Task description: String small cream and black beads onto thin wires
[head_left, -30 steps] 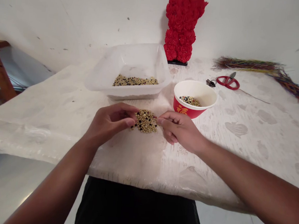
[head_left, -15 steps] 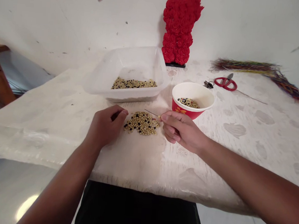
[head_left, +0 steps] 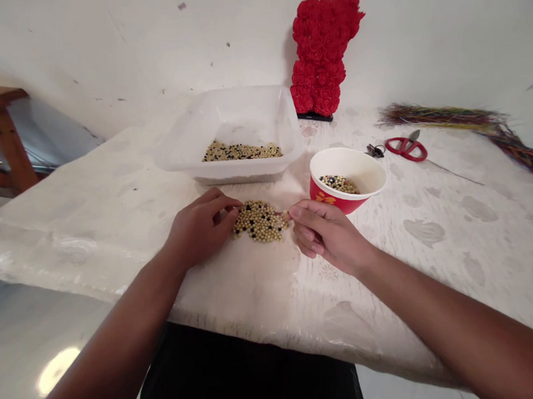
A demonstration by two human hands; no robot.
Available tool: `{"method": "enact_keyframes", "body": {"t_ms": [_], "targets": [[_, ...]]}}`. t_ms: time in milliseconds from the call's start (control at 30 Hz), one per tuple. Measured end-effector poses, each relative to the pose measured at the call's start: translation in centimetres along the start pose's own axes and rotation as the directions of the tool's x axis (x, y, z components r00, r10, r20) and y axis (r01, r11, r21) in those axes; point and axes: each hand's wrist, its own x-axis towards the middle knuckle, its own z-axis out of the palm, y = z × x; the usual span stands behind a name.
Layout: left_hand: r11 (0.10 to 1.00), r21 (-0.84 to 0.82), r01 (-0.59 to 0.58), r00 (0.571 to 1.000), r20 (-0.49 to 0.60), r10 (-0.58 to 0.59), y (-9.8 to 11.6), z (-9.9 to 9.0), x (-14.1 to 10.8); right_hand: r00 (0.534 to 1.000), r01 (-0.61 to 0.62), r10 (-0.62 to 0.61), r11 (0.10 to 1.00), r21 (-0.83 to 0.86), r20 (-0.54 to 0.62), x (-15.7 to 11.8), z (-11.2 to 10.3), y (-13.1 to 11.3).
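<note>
Left hand and right hand, both curled closed, flanking a bead pile

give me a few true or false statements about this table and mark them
1. The left hand and right hand are on either side of a bead pile. True.
2. The scissors lie in the bowl. False: they lie on the table, to the right of the bowl.
3. The clear tub holds beads. True.
4. The bowl is empty. False: it holds beads too.
</note>
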Motion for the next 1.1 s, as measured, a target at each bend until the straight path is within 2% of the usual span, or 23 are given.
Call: {"method": "enact_keyframes", "body": {"t_ms": [233,433,600,833,1100], "targets": [[0.999,-0.042,-0.013,1.0,0.014,0.014,0.0,0.0,0.0,1.0,0.0,0.0,1.0,-0.012,-0.002,0.0,0.1,0.0],[1.0,-0.014,0.003,1.0,0.005,-0.003,-0.1,0.0,-0.1,1.0,0.002,-0.002,1.0,-0.017,-0.001,0.1,-0.1,0.0],[0.993,0.121,-0.002,0.999,0.041,-0.003,0.8,-0.3,-0.3,1.0,0.004,-0.004,1.0,-0.009,0.011,0.0,-0.1,0.1],[0.944,0.321,-0.074,0.993,0.11,0.041,2.1,0.0,-0.4,1.0,0.006,-0.006,1.0,-0.017,0.01,0.0,0.0,0.2],[0.912,0.39,-0.129,0.987,0.141,0.08,2.0,0.2,-0.4,1.0,0.004,-0.004,0.999,-0.036,0.017,0.1,-0.1,0.2]]}}
